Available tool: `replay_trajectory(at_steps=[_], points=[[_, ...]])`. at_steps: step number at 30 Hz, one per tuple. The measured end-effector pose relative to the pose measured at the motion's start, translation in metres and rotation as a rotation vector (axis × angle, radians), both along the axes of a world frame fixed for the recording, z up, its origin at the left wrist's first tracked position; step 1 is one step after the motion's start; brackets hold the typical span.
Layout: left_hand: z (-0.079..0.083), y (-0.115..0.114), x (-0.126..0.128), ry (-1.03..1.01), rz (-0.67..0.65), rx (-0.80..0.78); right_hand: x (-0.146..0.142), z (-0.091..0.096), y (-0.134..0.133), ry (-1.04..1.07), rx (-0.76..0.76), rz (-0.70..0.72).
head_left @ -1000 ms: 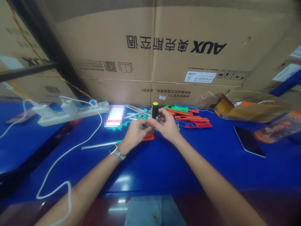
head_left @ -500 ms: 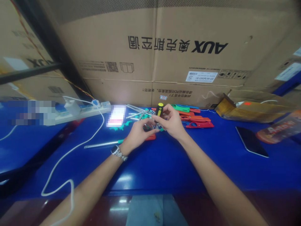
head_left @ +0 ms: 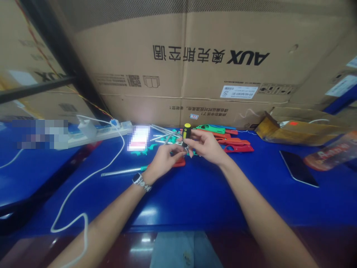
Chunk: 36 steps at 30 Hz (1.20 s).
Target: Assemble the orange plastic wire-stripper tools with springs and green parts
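Note:
My right hand [head_left: 205,146] is closed round a short black and yellow screwdriver [head_left: 186,133], which stands nearly upright with its handle on top. Just left of it, my left hand [head_left: 166,158] pinches at the screwdriver's lower end; what its fingertips hold is mostly hidden, though a small shiny bit shows there. Behind the hands lie thin metal rods [head_left: 161,130] and small green plastic parts [head_left: 141,152]. A long metal tube with a green collar [head_left: 122,171] rests left of my left wrist, and a red plastic piece [head_left: 180,162] lies partly under that hand.
Red and orange casings [head_left: 237,145] and a green casing [head_left: 213,128] lie right of my hands. A lit phone [head_left: 139,137], power strip [head_left: 103,131] and white cable [head_left: 83,181] are at left. A dark phone [head_left: 298,168], bottle [head_left: 331,150] and open carton [head_left: 298,128] stand right.
The screwdriver has shifted slightly left and down. My right hand has changed its grip, its fingers now lower and stretched further along the handle. My left hand has barely moved.

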<state>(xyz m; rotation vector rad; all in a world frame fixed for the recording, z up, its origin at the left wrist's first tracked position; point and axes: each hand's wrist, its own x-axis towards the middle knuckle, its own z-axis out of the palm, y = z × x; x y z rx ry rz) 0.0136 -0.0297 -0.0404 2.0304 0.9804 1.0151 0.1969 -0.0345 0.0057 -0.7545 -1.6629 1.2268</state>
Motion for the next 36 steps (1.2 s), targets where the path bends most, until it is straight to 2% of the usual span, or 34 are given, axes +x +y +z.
replay_trajectory(at_steps=[7, 10, 12, 14, 18, 20, 22, 26, 30, 31, 33, 36], points=[[0.004, 0.003, -0.028, 0.287, -0.1, 0.066, -0.016, -0.017, 0.008, 0.065, 0.033, -0.235], [0.002, 0.004, -0.031, 0.383, -0.121, 0.12, -0.023, -0.021, 0.011, 0.017, 0.161, -0.37], [0.001, 0.004, -0.03, 0.384, -0.122, 0.139, -0.025, -0.02, 0.012, -0.029, 0.24, -0.413], [0.0, 0.005, -0.028, 0.36, -0.116, 0.147, -0.024, -0.016, 0.012, -0.057, 0.224, -0.35], [0.0, 0.004, -0.026, 0.357, -0.093, 0.142, -0.015, -0.003, 0.009, -0.036, 0.064, -0.114], [0.001, 0.004, -0.026, 0.376, -0.074, 0.14, -0.011, 0.002, 0.009, -0.044, 0.034, -0.073], [0.001, 0.004, -0.026, 0.39, -0.063, 0.136, -0.01, 0.003, 0.011, -0.058, 0.057, -0.118], [0.0, 0.004, -0.026, 0.377, -0.055, 0.139, -0.015, -0.003, 0.018, -0.047, 0.204, -0.277], [0.0, 0.005, -0.026, 0.362, -0.054, 0.139, -0.024, -0.008, 0.019, -0.139, 0.314, -0.532], [0.0, 0.005, -0.026, 0.365, -0.052, 0.136, -0.027, -0.009, 0.018, -0.134, 0.329, -0.559], [0.001, 0.004, -0.026, 0.372, -0.046, 0.133, -0.034, -0.01, 0.015, -0.028, 0.297, -0.478], [0.0, 0.004, -0.026, 0.374, -0.049, 0.15, -0.043, -0.013, 0.015, 0.142, 0.135, -0.299]])
